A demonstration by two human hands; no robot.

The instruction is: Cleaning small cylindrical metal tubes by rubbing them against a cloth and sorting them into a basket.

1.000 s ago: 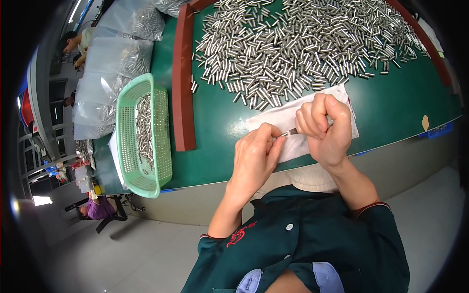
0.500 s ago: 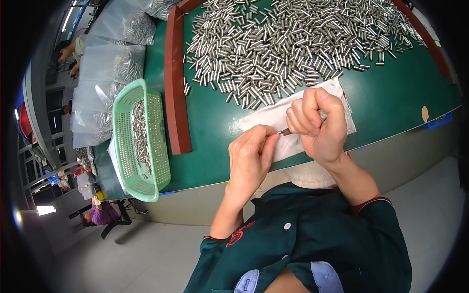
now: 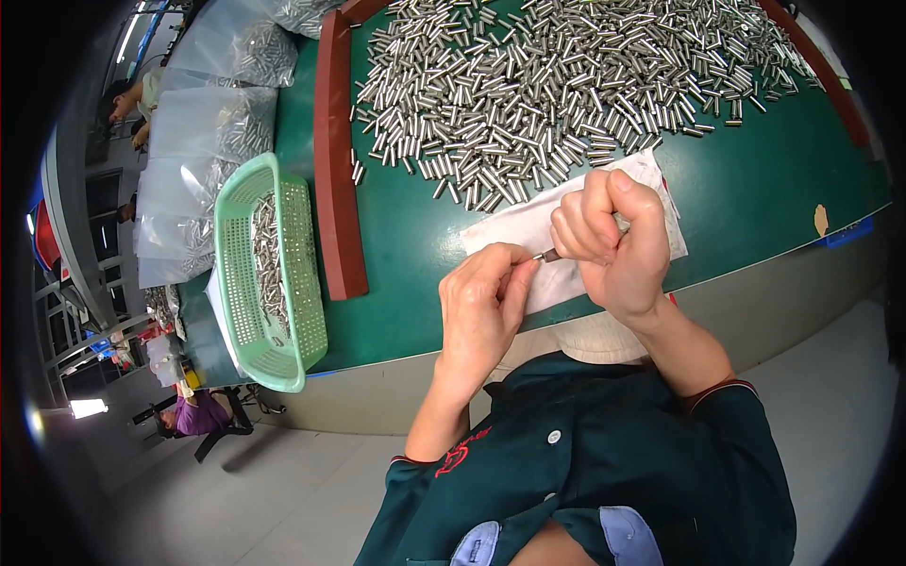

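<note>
While L hand (image 3: 479,300) pinched a sm. metal pin (image 3: 539,257), R hand (image 3: 615,236) clenched slim dark tool (image 3: 551,255) (end nr pin), white cloth (image 3: 505,229) below, loose pins (image 3: 528,104) beyond.

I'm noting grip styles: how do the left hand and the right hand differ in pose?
The left hand pinches a small metal pin between thumb and fingers; the right hand curls fist-like around a slim dark tool. The left hand sits lower in the picture, the right hand higher. Both are bare and hold something.
</note>
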